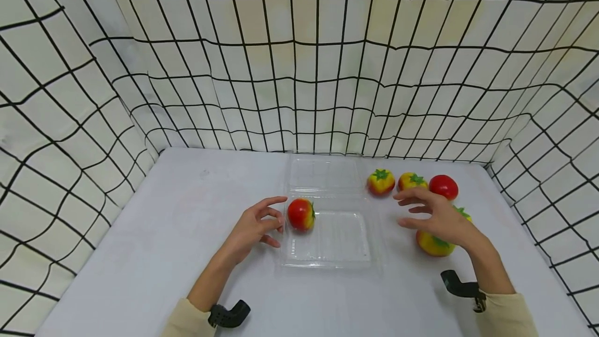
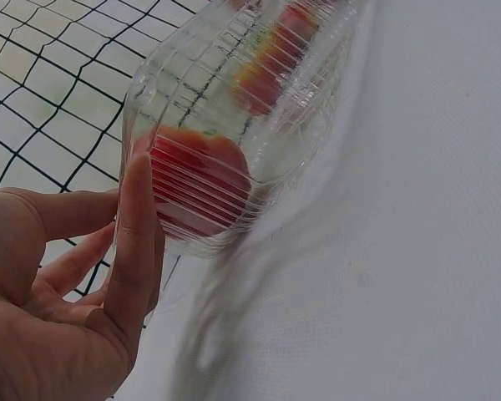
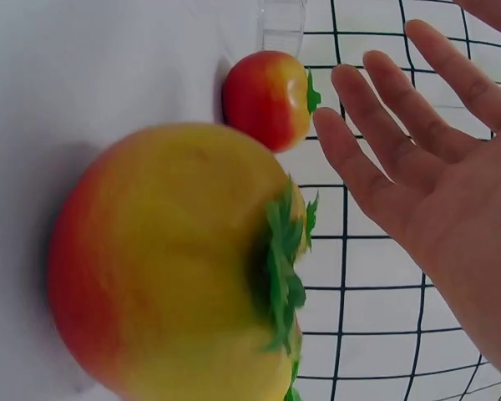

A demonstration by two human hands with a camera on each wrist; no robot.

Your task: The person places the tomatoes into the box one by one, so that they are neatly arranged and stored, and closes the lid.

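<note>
A clear plastic clamshell box (image 1: 339, 241) lies opened on the table, its lid (image 1: 325, 175) folded back toward the net. One red and yellow tomato (image 1: 298, 216) with a green leafy top sits in the box's left part. My left hand (image 1: 251, 230) is at the box's left side, fingers loosely bent; in the left wrist view its fingertips (image 2: 138, 180) are at the clear wall. Above the tomatoes on the right hovers my right hand (image 1: 442, 216), its fingers spread and holding nothing. Beneath it is a large yellowish tomato (image 1: 432, 244), with another partly hidden behind the hand.
Right of the lid stand two red and yellow tomatoes (image 1: 380, 182) (image 1: 412, 181) and a plain red one (image 1: 443, 186). Black netting (image 1: 318, 82) over pale walls surrounds the back and sides of the white table (image 1: 187, 238).
</note>
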